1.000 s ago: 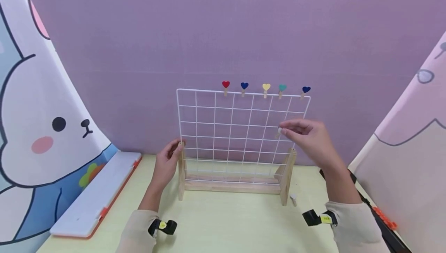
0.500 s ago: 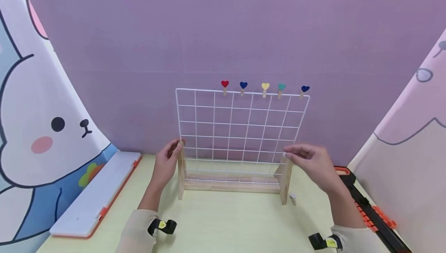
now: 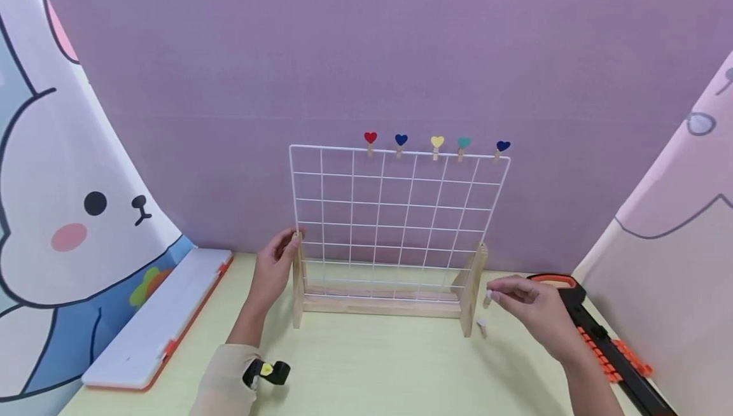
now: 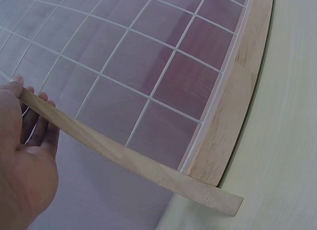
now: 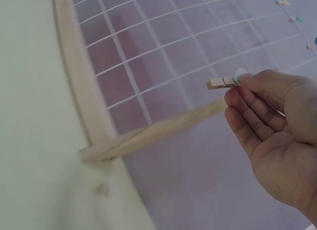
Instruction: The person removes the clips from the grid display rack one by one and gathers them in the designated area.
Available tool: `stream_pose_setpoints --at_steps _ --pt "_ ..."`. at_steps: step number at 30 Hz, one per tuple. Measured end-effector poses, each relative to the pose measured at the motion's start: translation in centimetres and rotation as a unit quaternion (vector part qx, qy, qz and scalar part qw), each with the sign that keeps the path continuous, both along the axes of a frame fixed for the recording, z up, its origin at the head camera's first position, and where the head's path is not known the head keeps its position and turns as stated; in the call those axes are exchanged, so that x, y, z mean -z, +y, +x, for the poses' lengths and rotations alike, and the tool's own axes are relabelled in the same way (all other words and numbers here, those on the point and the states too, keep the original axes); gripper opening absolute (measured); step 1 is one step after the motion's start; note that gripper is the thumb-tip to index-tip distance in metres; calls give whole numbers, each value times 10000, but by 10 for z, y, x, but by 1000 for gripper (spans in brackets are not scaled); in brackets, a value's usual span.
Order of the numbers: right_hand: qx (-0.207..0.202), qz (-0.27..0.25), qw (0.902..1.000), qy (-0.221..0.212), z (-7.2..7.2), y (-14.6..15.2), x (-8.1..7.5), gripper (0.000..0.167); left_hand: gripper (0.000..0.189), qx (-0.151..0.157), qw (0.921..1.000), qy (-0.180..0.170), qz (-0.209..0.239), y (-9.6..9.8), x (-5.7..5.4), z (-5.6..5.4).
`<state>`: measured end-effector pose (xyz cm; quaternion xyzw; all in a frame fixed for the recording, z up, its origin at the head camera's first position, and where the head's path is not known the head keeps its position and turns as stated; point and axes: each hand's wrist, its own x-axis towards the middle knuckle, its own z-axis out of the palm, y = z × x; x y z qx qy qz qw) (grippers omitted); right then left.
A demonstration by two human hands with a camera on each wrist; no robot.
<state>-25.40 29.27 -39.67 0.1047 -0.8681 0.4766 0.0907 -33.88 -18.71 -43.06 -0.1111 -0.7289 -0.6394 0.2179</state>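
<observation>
A white wire grid point(image 3: 322, 174) stands upright in a wooden stand point(image 3: 380, 308). My left hand point(image 3: 273, 274) grips the top of the stand's left upright point(image 4: 129, 158), thumb on one side and fingers behind. Right of the stand, above the table, my right hand point(image 3: 535, 311) pinches a small wooden clothespin point(image 5: 221, 82) with a white top between thumb and index finger. Another white-topped clothespin point(image 3: 481, 327) lies on the table by the right upright. Along the grid's top wire sit several heart clothespins: red point(image 3: 370, 138), yellow point(image 3: 438, 142), teal point(image 3: 464, 142), and blue point(image 3: 401, 140) ones.
A white case with an orange edge point(image 3: 154, 327) lies on the table at the left. To the right is a long black object with orange parts point(image 3: 598, 333). A purple cloth point(image 3: 366, 53) hangs behind, with printed cloths at both sides.
My right hand has come down and to the right, from in front of the grid to low beside the right upright, still pinching the clothespin. The left hand stays on its upright.
</observation>
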Motion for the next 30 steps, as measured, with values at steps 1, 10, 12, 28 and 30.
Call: stream_pose_setpoints --at_steps 1,10,12,28,30 --pt "-1 4 10000 -33 1 1 4 25 37 1 10000 2 6 0 0 0" --pt "-62 -47 9992 -387 3 12 35 23 38 29 10000 1 59 0 1 -1" --pt "-44 31 9993 -371 3 13 39 21 38 34 10000 -14 54 0 1 -1" --pt "-1074 -173 9817 -1562 -8 36 80 32 38 2 10000 12 34 0 1 -1" --pt "-1085 -168 9805 -1630 -8 37 84 31 37 4 10000 9 37 1 0 -2"
